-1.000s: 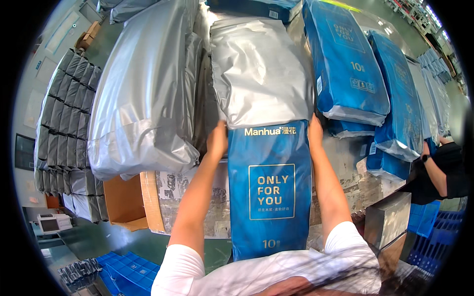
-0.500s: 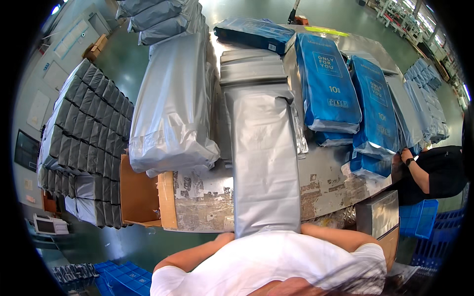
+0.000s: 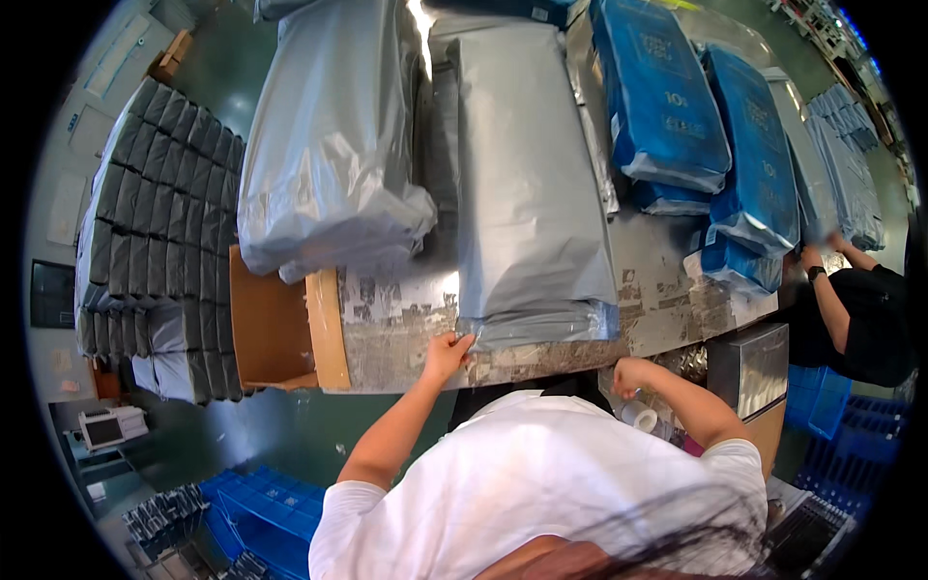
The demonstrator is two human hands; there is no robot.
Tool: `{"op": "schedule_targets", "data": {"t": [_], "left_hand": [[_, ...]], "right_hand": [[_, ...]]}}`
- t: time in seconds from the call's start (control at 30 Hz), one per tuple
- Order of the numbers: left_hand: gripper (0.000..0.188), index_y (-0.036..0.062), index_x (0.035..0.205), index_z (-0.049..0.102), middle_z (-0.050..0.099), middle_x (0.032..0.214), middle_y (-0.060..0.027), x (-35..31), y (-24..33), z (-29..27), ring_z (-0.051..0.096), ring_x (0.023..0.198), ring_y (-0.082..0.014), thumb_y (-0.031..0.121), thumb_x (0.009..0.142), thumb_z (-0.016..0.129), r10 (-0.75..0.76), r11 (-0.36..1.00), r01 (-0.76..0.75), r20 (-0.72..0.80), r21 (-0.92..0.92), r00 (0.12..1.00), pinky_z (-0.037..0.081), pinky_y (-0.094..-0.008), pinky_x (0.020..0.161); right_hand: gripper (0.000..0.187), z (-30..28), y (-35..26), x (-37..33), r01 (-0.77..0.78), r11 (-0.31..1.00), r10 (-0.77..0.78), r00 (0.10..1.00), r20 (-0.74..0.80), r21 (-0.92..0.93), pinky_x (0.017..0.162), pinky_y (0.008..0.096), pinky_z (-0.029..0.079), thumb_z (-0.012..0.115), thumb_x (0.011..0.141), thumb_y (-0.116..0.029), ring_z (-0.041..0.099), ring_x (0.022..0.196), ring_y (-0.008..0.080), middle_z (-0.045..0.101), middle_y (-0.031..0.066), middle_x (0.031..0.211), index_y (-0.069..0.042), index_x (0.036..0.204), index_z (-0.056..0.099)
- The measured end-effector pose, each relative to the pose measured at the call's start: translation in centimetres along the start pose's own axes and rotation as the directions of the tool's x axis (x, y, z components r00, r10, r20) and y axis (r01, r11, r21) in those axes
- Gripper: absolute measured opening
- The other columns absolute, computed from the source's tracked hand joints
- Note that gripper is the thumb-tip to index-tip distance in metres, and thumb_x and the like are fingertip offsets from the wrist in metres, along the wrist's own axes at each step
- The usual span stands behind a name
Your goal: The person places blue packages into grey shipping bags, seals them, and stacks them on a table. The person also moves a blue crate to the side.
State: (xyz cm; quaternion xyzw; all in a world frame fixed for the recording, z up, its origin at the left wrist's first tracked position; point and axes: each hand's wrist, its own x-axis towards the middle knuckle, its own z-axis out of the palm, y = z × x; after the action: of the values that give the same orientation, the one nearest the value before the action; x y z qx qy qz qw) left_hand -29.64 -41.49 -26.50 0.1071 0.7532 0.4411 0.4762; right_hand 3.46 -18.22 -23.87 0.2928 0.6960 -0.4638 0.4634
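A long silver-grey plastic bag [image 3: 532,184], full and flat-sided, lies on the worn metal table [image 3: 387,324] in front of me. Its near end is folded down close to the table edge. My left hand [image 3: 449,356] pinches the near left corner of this bag between thumb and fingers. Off the bag's near right corner, at the table edge, my right hand [image 3: 633,375] is curled closed; whatever its fingers may hold is hidden. Just below that hand a pale roll [image 3: 639,418], like a tape roll, shows partly.
Left of the bag lies a bigger silver-grey package [image 3: 333,145], beside an open cardboard box [image 3: 273,324]. Blue packs [image 3: 662,97] are stacked on the right, with a metal box [image 3: 749,367] at the edge. A co-worker's hand [image 3: 812,259] works at the far right.
Both hands have come out from my body to the table edge. The left now grips the bag's corner. The bag's near end, earlier against my shirt, now shows folded on the table.
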Motion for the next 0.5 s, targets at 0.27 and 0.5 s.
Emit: {"op": "schedule_targets", "data": {"t": [0.27, 0.5], "left_hand": [[0.014, -0.0042, 0.087, 0.060, 0.064, 0.080, -0.0078, -2.0, -0.4, -0.1, 0.059, 0.068, -0.0116, 0.007, 0.086, 0.052, 0.097, 0.970, -0.038, 0.239, -0.239, 0.966, 0.048, -0.0223, 0.063], [0.016, -0.0038, 0.086, 0.060, 0.063, 0.079, -0.0087, -2.0, -0.6, -1.1, 0.058, 0.068, -0.0121, 0.006, 0.088, 0.048, 0.060, 0.971, 0.002, 0.253, -0.241, 0.966, 0.047, -0.0229, 0.063]], "right_hand": [[0.017, 2.9, -23.4, 6.6, 0.762, 0.530, -0.593, 0.019, -0.805, -0.372, 0.064, 0.0304, 0.046, 0.064, 0.075, -0.016, 0.057, 0.066, 0.0204, 0.058, 0.0075, 0.072, -0.002, 0.084, 0.059], [0.010, 3.7, -12.0, 4.7, 0.856, 0.349, -0.150, 0.453, -0.879, 0.382, 0.058, 0.0223, 0.040, 0.051, 0.087, -0.011, 0.049, 0.062, 0.0117, 0.054, 0.0042, 0.073, -0.002, 0.090, 0.051]]}}
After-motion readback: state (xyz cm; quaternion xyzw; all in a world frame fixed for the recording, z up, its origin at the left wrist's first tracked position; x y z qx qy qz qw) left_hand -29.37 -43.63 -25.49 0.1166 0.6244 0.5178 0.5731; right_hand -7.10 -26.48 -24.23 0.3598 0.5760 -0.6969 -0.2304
